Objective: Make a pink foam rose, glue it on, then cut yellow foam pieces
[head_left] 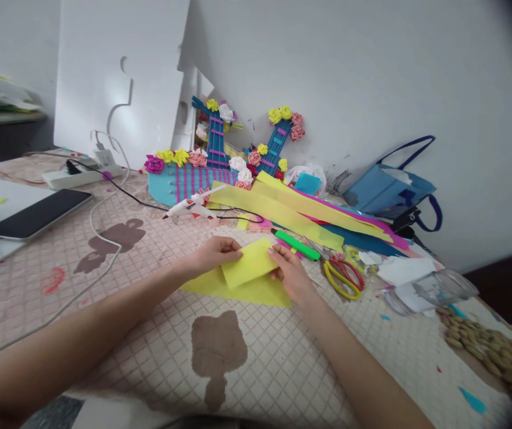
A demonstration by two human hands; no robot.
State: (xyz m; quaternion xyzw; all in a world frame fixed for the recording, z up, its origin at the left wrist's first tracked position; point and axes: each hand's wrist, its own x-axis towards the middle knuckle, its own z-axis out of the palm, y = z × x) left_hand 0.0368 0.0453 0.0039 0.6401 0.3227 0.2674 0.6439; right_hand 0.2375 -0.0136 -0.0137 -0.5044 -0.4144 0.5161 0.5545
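A small yellow paper piece (247, 266) is held up between both hands, tilted a little. My left hand (214, 255) pinches its upper left edge between thumb and fingers. At its right edge, my right hand (292, 273) grips it with thumb and fingertips. Under it a larger yellow sheet (256, 296) lies flat on the tablecloth. Beside my right hand are a green marker-like cutter or pen (298, 245) and scissors (343, 279) with yellow and red handles.
Behind the hands rest a white glue gun (191, 207), long yellow paper strips (278, 211) and blue panels with paper flowers (193, 182). A phone (39, 214) and white cable (99, 229) lie left. A glass jar (438, 291), nuts (483, 345) and a blue bag (390, 187) are right.
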